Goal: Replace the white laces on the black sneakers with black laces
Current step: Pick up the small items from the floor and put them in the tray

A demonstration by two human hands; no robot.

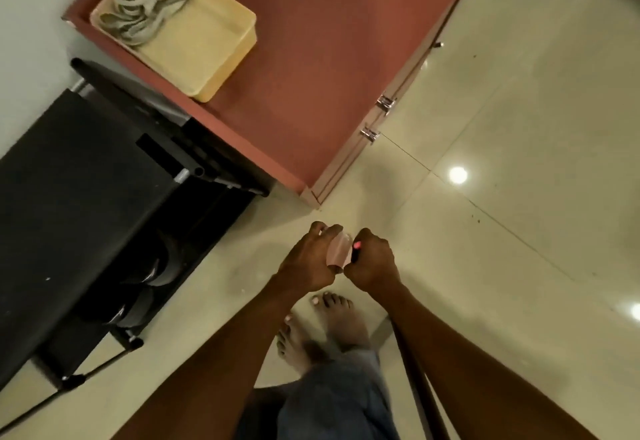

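Here both hands' grips are curled: left hand (306,263) around a pale packet (338,249), right hand (372,261) pinching its edge.

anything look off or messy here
Nothing looks spilled or broken. The white laces lie in a loose tangle in one corner of the yellow tray on the red cabinet. Both hands hold a small pale item, too blurred to identify.

Bare floor (519,162) lies open ahead and to the right. On the left a black shoe rack (86,204) blocks the way; the red table (311,58) carries a yellow tray (214,58) near its far-left corner.
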